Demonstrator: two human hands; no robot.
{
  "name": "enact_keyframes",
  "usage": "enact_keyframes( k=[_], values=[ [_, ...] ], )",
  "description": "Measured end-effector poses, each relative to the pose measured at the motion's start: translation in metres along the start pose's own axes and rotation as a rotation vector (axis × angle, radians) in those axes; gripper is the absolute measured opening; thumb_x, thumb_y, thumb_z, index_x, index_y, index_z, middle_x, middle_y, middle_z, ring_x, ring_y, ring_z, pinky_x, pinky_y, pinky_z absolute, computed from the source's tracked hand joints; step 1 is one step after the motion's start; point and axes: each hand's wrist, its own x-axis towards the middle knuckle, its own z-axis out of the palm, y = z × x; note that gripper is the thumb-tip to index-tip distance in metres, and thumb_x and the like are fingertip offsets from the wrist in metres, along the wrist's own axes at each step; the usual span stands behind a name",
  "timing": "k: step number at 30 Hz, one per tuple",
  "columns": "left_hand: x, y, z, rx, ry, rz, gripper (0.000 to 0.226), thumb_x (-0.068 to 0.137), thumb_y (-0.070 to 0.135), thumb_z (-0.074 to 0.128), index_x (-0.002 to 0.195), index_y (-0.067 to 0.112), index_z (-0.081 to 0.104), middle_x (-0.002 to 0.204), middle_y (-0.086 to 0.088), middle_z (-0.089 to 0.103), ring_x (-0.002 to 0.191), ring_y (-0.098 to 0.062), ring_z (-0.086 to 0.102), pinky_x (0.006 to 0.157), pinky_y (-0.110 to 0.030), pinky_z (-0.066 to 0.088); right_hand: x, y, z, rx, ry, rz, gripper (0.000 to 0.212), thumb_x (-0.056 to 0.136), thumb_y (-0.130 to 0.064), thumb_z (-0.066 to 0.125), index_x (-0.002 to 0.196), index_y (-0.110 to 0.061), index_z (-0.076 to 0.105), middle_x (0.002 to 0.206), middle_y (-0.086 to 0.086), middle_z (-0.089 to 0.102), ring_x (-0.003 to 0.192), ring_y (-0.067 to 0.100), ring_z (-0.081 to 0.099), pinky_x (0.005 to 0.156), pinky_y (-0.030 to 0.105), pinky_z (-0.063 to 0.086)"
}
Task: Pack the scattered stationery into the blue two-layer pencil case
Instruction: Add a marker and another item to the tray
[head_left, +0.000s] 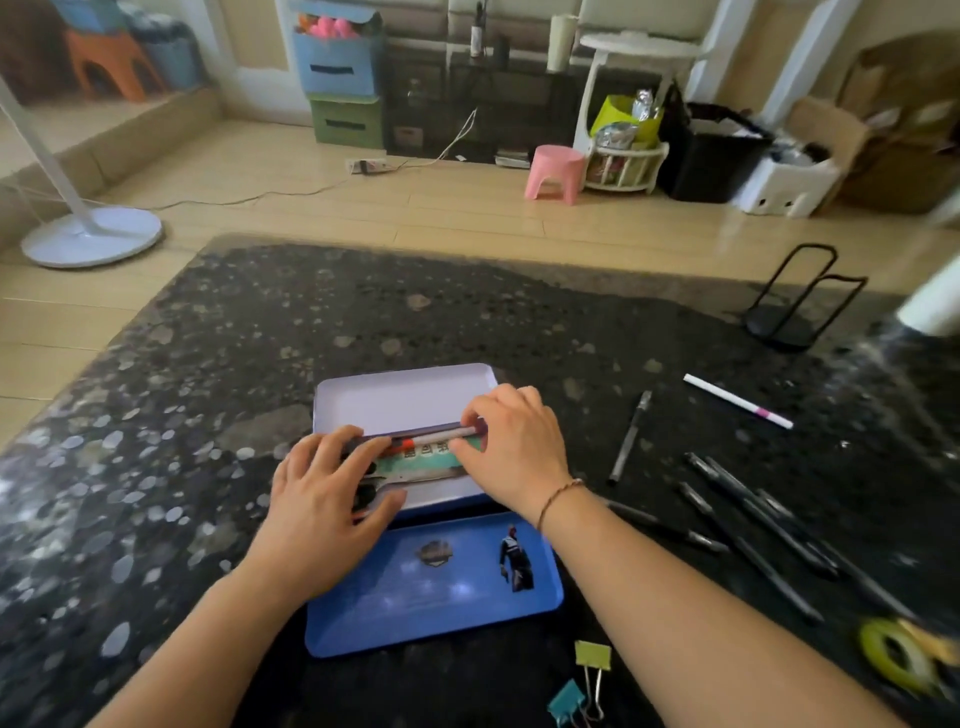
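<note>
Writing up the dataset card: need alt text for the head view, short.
Both hands, left hand and right hand, arrange pens and a ruler inside an open blue pencil case on a dark speckled table. Black pens, a white pen and binder clips lie loose to the right.
</note>
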Motion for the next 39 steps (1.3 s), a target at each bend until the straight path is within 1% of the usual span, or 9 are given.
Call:
enact_keyframes(
  k=[8,14,17,19,21,23,28,32,39],
  values=[
    [0.002,0.005,-0.001,0.002,-0.025,0.032,0.066,0.081,0.062,0.031,0.136,0.029,0.050,0.136,-0.004,0.046,0.124,-0.031,0.035,0.102,-0.054,0.036,-0.062,0.128,-0.064,-0.076,0.279,0.076,0.019,0.077,-0.028,0.069,0.096,-0.023,0.067,0.097,-0.002,0.068,0.094,0.026,0.059,0.082,0.039,0.050],
    [-0.001,0.012,-0.001,-0.029,0.008,0.067,0.071,0.084,0.062,0.032,0.145,0.025,0.036,0.139,-0.001,0.044,0.125,-0.026,0.032,0.105,-0.046,0.032,-0.025,0.275,-0.099,-0.139,-0.034,0.691,0.056,0.088,-0.027,0.062,0.138,-0.012,0.046,0.136,0.019,0.054,0.122,0.038,0.051,0.103,0.041,0.041],
    [-0.002,0.013,-0.002,-0.184,-0.009,0.040,0.068,0.088,0.065,0.033,0.147,0.031,0.027,0.141,0.008,0.038,0.132,-0.017,0.024,0.109,-0.036,0.026,-0.021,0.305,-0.097,-0.245,-0.049,0.752,0.027,0.086,-0.036,0.063,0.111,-0.024,0.066,0.125,0.019,0.061,0.115,0.040,0.053,0.096,0.042,0.046],
    [-0.002,0.013,-0.005,-0.473,0.004,-0.063,0.058,0.094,0.058,0.035,0.147,0.036,0.024,0.141,0.014,0.038,0.134,-0.009,0.028,0.106,-0.025,0.030,-0.021,0.301,-0.094,-0.275,0.058,0.738,0.010,0.084,-0.037,0.064,0.079,-0.028,0.065,0.109,0.013,0.067,0.104,0.040,0.057,0.087,0.043,0.050],
    [0.001,0.009,-0.009,-0.659,0.121,-0.135,0.050,0.095,0.045,0.037,0.144,0.033,0.032,0.137,0.012,0.046,0.129,-0.009,0.040,0.103,-0.030,0.040,-0.019,0.269,-0.092,-0.201,0.264,0.701,0.011,0.083,-0.032,0.065,0.081,-0.022,0.064,0.096,0.012,0.069,0.093,0.040,0.058,0.081,0.045,0.052],
    [0.004,0.003,-0.016,-0.698,0.234,-0.142,0.038,0.098,0.033,0.041,0.136,0.027,0.045,0.129,0.011,0.054,0.121,-0.012,0.049,0.100,-0.043,0.044,-0.019,0.209,-0.086,-0.065,0.395,0.437,0.005,0.084,-0.021,0.066,0.088,-0.018,0.067,0.089,0.011,0.068,0.084,0.036,0.059,0.077,0.041,0.051],
    [0.001,-0.007,-0.035,-0.490,0.187,0.049,0.021,0.093,0.014,0.059,0.109,0.024,0.065,0.107,0.017,0.060,0.104,-0.012,0.053,0.086,-0.029,0.046,-0.032,0.040,-0.046,0.183,0.042,-0.170,0.008,0.085,-0.019,0.066,0.092,-0.021,0.072,0.089,-0.005,0.064,0.084,0.010,0.055,0.076,0.025,0.045],
    [-0.006,-0.015,-0.040,-0.311,0.028,0.161,0.022,0.087,0.009,0.065,0.096,0.028,0.069,0.101,0.020,0.061,0.105,-0.007,0.048,0.090,-0.019,0.037,-0.036,0.004,-0.009,0.134,-0.069,-0.236,0.009,0.089,-0.021,0.064,0.091,-0.019,0.073,0.090,-0.001,0.066,0.087,0.018,0.057,0.078,0.035,0.051],
    [-0.006,-0.016,-0.035,-0.216,-0.066,0.220,0.025,0.082,0.046,0.054,0.100,0.035,0.067,0.098,0.022,0.058,0.100,-0.006,0.045,0.095,-0.032,0.038,-0.033,0.005,-0.011,0.078,-0.195,-0.176,0.022,0.097,-0.022,0.049,0.103,-0.021,0.070,0.105,-0.005,0.060,0.095,0.008,0.055,0.081,0.010,0.041]
  ],
)
